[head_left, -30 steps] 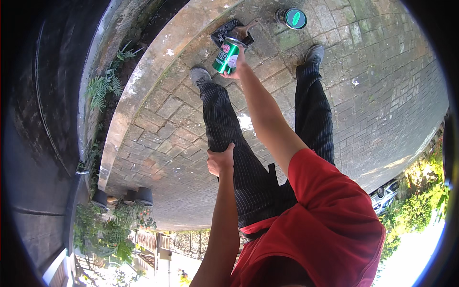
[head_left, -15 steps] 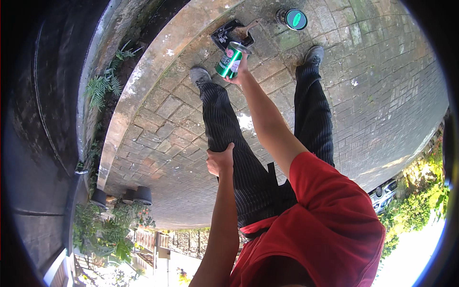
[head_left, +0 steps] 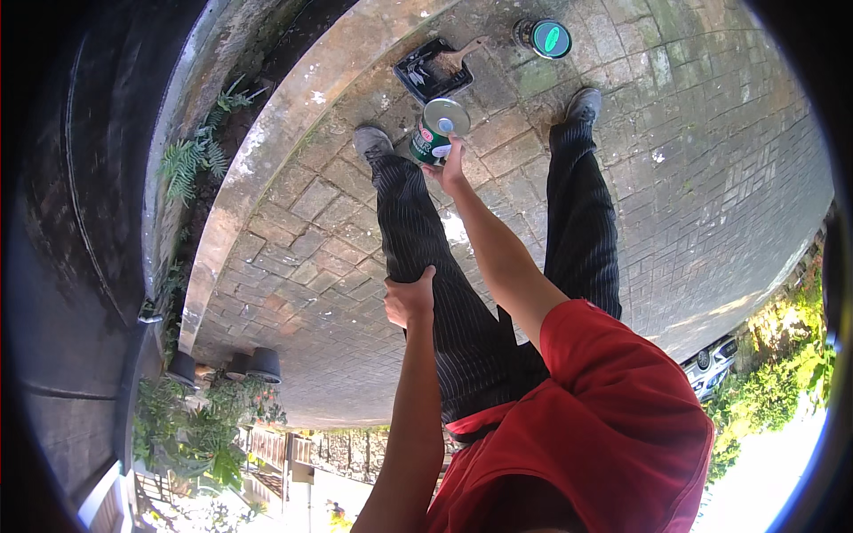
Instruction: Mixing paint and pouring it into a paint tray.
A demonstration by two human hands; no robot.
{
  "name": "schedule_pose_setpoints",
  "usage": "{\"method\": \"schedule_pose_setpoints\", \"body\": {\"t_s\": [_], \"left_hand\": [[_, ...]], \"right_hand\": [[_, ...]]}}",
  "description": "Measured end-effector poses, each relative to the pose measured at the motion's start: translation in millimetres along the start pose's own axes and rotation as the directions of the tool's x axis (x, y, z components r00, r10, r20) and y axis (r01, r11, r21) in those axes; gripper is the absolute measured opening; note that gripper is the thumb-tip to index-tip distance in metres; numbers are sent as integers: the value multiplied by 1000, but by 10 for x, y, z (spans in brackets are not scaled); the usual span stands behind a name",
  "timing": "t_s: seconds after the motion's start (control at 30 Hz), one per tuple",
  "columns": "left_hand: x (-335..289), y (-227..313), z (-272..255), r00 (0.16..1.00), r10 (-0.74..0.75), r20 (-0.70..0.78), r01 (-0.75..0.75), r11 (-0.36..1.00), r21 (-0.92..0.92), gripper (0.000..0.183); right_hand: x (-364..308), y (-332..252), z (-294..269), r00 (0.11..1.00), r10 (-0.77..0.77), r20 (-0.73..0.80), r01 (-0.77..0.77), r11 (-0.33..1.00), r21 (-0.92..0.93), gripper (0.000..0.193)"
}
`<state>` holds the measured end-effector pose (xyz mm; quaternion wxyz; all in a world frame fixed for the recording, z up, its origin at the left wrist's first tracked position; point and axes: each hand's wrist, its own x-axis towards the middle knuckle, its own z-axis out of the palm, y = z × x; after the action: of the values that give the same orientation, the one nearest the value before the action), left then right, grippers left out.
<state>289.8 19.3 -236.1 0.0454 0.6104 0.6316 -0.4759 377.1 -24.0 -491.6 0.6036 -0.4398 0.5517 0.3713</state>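
My right hand [head_left: 449,167] grips a green paint can [head_left: 423,148] low on its side, above the paving. The can tilts so that its round metal end [head_left: 446,117] shows, with a paler disc in the middle. Just beyond it lies a black paint tray [head_left: 418,73]; a brush with a wooden handle [head_left: 471,47] rests across its right side. My left hand [head_left: 409,298] is wrapped round my left trouser leg [head_left: 416,233] near the knee. Farther right, another can [head_left: 551,39], dark with a green oval on its top, stands on the ground.
My shoes [head_left: 373,142] are planted wide apart on brick paving [head_left: 302,200]. A raised kerb [head_left: 240,178] curves along the left, with ferns [head_left: 197,160] behind it. Dark plant pots [head_left: 265,365] stand at the lower left, and a car [head_left: 711,362] shows at the lower right.
My right hand has drawn the can slightly nearer and tipped it, so its metal end shows broadly and the tray is less covered. My left hand has not moved.
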Motion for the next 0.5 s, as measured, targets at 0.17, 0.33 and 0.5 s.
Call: {"method": "schedule_pose_setpoints", "body": {"t_s": [0.17,0.33,0.5], "left_hand": [[-17,21,26,1000,15,-4,-15,1000,-4,77],[-44,72,53,999,38,-5,-38,999,-13,77],[-3,-29,34,1000,3,-16,-3,1000,-4,77]], "right_hand": [[291,-104,-3,993,113,16,-112,990,-92,82],[643,-474,93,955,262,-140,-284,945,-162,86],[504,-771,358,873,483,69,-467,869,-162,99]]}}
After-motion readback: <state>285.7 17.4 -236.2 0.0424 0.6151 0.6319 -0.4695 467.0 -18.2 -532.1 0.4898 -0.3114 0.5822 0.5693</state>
